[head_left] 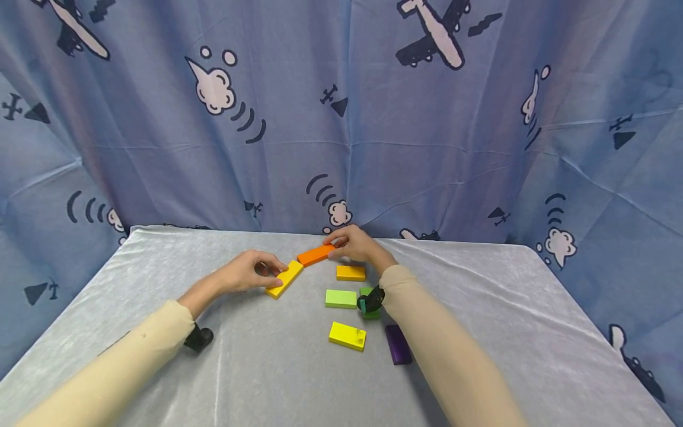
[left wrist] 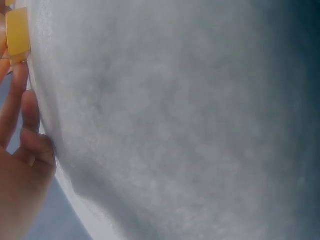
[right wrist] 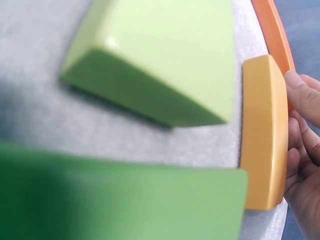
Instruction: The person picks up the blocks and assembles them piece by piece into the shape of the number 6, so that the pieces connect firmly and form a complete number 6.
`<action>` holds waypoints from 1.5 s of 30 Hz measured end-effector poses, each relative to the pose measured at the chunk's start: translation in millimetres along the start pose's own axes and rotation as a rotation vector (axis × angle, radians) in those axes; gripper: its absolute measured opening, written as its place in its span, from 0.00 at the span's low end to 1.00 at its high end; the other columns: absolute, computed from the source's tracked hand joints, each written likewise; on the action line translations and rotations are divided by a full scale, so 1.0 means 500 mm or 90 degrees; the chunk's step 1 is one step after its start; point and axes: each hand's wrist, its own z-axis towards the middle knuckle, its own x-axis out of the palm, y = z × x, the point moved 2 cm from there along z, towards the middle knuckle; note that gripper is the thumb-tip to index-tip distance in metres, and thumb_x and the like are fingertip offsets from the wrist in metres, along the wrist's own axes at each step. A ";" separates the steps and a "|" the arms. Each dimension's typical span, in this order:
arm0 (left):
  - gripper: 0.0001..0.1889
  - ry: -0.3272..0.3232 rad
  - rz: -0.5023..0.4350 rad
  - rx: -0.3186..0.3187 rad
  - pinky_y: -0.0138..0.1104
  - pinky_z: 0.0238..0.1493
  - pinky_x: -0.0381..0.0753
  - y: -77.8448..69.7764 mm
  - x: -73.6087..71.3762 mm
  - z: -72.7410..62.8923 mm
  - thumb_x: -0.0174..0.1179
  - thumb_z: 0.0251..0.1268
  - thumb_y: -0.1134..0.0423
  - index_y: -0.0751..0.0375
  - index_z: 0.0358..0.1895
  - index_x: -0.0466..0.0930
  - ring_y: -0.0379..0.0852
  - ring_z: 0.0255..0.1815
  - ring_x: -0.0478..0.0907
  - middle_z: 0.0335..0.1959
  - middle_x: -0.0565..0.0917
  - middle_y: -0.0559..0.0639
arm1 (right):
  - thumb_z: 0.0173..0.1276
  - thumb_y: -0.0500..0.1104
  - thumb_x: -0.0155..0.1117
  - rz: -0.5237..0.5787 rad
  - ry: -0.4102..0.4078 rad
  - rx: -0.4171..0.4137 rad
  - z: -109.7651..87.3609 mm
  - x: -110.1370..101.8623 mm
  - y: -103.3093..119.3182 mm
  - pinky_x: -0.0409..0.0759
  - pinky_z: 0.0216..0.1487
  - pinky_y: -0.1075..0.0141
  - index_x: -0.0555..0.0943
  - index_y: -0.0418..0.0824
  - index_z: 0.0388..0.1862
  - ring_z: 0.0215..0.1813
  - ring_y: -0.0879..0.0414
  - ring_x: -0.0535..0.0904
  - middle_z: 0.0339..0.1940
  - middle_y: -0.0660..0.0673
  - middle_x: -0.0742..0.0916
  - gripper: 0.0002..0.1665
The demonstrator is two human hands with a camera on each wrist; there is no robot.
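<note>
**Fabric-screened work spot, room type unclear**

You're at a pale, cloth-covered table (head_left: 261, 367). Blue fabric (head_left: 299, 124) printed with cartoon planes (head_left: 440, 35) and puffs (head_left: 216, 92) hangs behind it and along both sides, hiding the room; can't tell you home from lab.

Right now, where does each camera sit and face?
Head: on the head, facing forward and down at the table and curtain; left hand, right hand and sleeves show.
Left wrist: on that wrist, facing mostly table; left hand holding amber block at left edge.
Right wrist: on that wrist, facing the light green block; right hand at right edge.
Shared: head and right wrist both show the orange block.
</note>
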 end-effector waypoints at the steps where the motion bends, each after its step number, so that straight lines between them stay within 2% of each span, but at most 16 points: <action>1: 0.14 0.000 0.001 0.000 0.38 0.50 0.81 0.000 0.000 0.000 0.71 0.65 0.65 0.61 0.53 0.87 0.47 0.46 0.81 0.47 0.86 0.49 | 0.65 0.33 0.74 0.003 -0.001 -0.002 0.000 0.000 -0.001 0.79 0.56 0.59 0.88 0.37 0.54 0.52 0.47 0.81 0.52 0.39 0.87 0.18; 21: 0.14 0.000 0.006 0.013 0.39 0.49 0.81 -0.003 0.002 0.006 0.71 0.65 0.65 0.61 0.53 0.88 0.46 0.45 0.81 0.46 0.85 0.48 | 0.68 0.32 0.71 0.004 0.000 -0.008 -0.004 -0.007 -0.008 0.78 0.59 0.58 0.87 0.37 0.55 0.55 0.46 0.81 0.54 0.40 0.87 0.17; 29: 0.14 0.000 0.007 0.016 0.39 0.49 0.81 0.000 0.002 0.005 0.71 0.65 0.65 0.62 0.53 0.87 0.46 0.45 0.81 0.46 0.86 0.48 | 0.66 0.34 0.73 -0.002 0.000 -0.043 -0.013 -0.022 -0.012 0.79 0.56 0.58 0.86 0.35 0.58 0.54 0.47 0.81 0.54 0.40 0.86 0.20; 37: 0.15 -0.001 0.012 0.019 0.40 0.49 0.81 0.003 0.001 0.000 0.71 0.65 0.65 0.62 0.53 0.87 0.46 0.45 0.81 0.46 0.85 0.49 | 0.66 0.38 0.75 0.001 0.001 -0.094 -0.036 -0.043 -0.017 0.78 0.59 0.54 0.85 0.33 0.58 0.55 0.46 0.80 0.59 0.40 0.84 0.21; 45: 0.14 -0.001 0.006 0.014 0.39 0.48 0.81 0.000 0.002 -0.001 0.71 0.65 0.65 0.63 0.53 0.87 0.46 0.44 0.81 0.45 0.86 0.48 | 0.69 0.41 0.73 -0.010 0.011 -0.101 -0.061 -0.075 -0.029 0.79 0.56 0.54 0.86 0.33 0.56 0.54 0.47 0.81 0.54 0.42 0.86 0.19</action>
